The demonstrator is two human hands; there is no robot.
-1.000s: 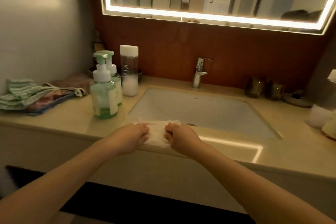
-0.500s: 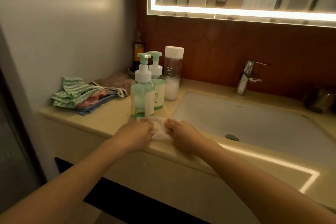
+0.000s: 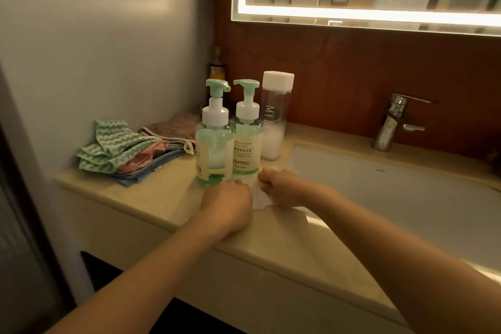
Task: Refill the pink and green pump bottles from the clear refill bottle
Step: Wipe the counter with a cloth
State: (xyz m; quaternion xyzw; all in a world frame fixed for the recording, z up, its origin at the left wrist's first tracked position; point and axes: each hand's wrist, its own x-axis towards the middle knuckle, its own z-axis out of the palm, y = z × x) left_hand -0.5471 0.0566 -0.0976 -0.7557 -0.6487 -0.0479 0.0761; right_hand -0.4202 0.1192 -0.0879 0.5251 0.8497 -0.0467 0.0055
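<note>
The left pump bottle, the next pump bottle and the refill bottle stood close together on the surface. Their smooth plastic looked slippery and fairly light, so the body seemed the best hold. In front, the left hand and the right hand pinched a tissue with curled fingers.

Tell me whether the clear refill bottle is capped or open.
Capped. The clear refill bottle stands upright with its white cap seated on top.
</note>
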